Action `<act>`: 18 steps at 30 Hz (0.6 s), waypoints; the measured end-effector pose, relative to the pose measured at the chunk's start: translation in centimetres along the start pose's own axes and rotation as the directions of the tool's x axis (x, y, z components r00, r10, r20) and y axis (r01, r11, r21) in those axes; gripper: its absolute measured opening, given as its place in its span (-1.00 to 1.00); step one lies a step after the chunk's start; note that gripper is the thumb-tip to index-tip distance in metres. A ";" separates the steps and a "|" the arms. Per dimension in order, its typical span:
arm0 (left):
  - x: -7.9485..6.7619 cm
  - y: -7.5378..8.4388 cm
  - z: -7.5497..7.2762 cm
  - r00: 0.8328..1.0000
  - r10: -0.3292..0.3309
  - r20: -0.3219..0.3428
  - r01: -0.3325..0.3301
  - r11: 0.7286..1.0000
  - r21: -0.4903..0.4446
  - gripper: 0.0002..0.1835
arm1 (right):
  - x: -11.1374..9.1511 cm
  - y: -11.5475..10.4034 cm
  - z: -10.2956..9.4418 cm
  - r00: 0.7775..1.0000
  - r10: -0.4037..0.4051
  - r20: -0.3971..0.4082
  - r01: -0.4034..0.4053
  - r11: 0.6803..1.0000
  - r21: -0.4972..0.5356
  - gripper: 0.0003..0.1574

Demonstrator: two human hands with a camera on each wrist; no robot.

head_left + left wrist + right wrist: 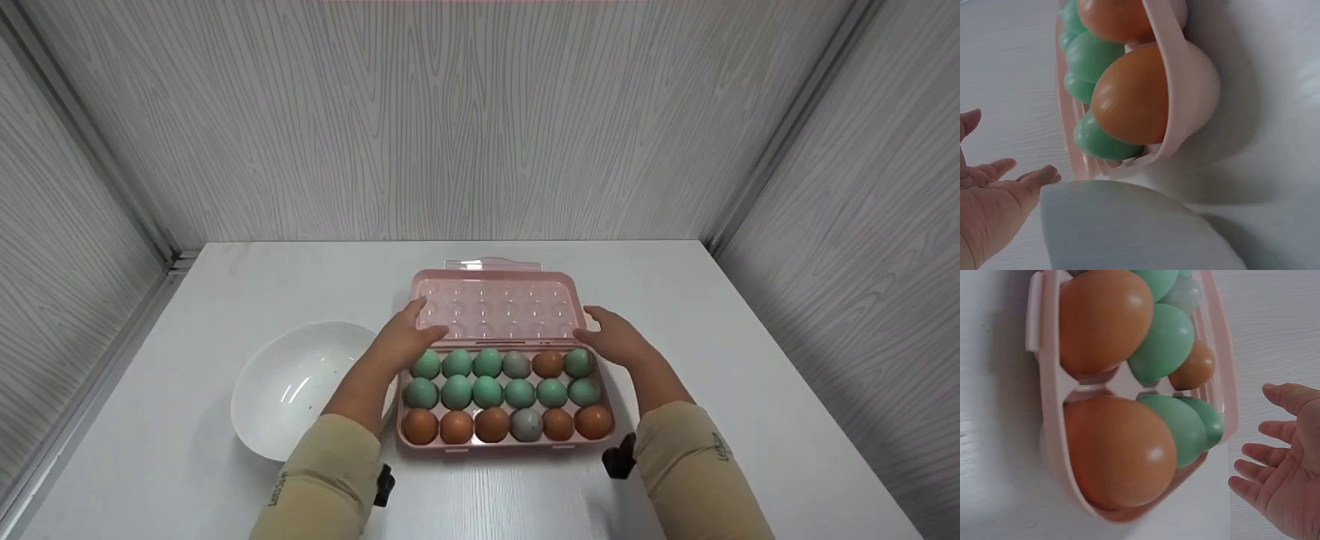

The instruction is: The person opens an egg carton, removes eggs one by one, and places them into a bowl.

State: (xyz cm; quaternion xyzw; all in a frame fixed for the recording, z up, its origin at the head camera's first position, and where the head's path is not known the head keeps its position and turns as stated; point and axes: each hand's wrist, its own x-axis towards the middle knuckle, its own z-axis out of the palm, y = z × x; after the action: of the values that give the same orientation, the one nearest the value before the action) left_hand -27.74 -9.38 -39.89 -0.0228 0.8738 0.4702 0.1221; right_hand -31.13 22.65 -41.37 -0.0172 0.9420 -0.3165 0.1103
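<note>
A pink plastic egg box [517, 448] lies open on the table, its lid [495, 304] folded back flat behind the base. The base holds three rows of eggs: green eggs [487, 391] mostly in the back and middle rows, brown eggs [493, 425] mostly in front, and a few greyish ones. My left hand [405, 334], fingers spread, is over the lid's left side near the hinge. My right hand [616, 335] is at the lid's right edge with its fingers apart. In the right wrist view, that hand [1292, 461] shows an empty palm.
A wide white bowl [277, 390] stands left of the egg box, partly under my left forearm. Both sit on a white table [720, 375]. Wood-grained panels [450, 120] enclose the table at the back and on both sides.
</note>
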 end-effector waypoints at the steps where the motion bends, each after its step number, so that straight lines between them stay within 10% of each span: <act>1: -0.2 0.0 -0.4 1.000 0.013 0.000 -0.013 1.000 -0.004 -0.20 | -0.1 -0.1 -0.2 1.000 -0.007 -0.013 0.007 1.000 0.000 -0.21; 18: -3.5 -1.5 -3.3 0.989 0.143 0.024 -0.143 0.990 -0.020 -0.12 | -1.3 -2.9 0.1 0.980 -0.162 -0.113 0.182 0.963 0.201 -0.16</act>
State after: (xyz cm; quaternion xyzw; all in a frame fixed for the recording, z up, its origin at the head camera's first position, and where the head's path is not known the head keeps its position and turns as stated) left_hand -24.79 -13.24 -38.53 0.0447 0.8672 0.4860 0.0990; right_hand -29.93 20.38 -39.42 -0.0720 0.9024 -0.4231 0.0386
